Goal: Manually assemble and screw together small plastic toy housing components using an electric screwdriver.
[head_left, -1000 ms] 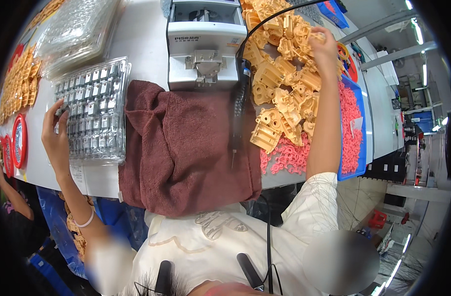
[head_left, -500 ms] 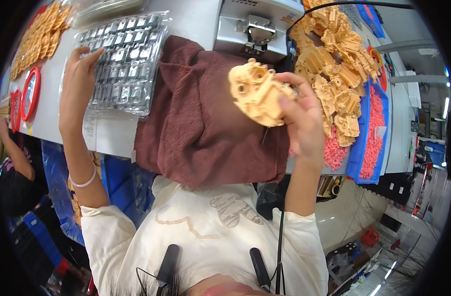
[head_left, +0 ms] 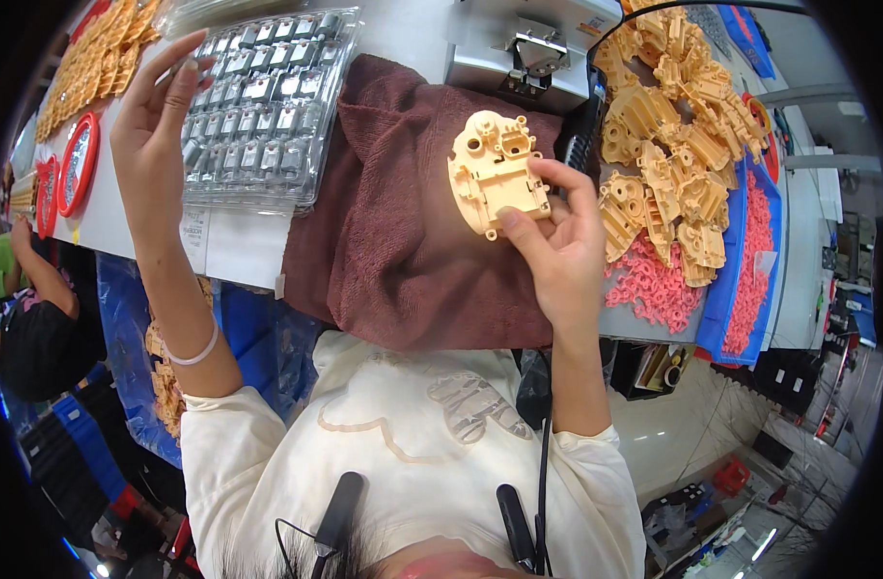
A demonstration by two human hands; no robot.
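Observation:
My right hand (head_left: 564, 241) grips a pale yellow plastic housing (head_left: 499, 179) by its right edge, thumb in front. The housing is rounded on the left, with round holes at the top and a rectangular recess, and is held above a brown towel (head_left: 403, 232). My left hand (head_left: 157, 121) is raised at the left edge of a clear plastic tray (head_left: 302, 188) with rows of small silver motors (head_left: 258, 89). Its thumb and fingers come together around something small and greyish that I cannot make out.
A grey machine (head_left: 524, 53) stands behind the towel. Yellow housings (head_left: 668, 145) are heaped at right, beside small pink parts (head_left: 654, 289) and a blue bin (head_left: 717, 309). Red-rimmed round items (head_left: 77, 164) and more yellow parts (head_left: 99, 63) lie at left. Another person's arm (head_left: 46, 275) shows far left.
The housing has turned so its recessed face shows more squarely, and my right hand has moved slightly down and left. My left hand has risen from the tray, its fingers drawing together.

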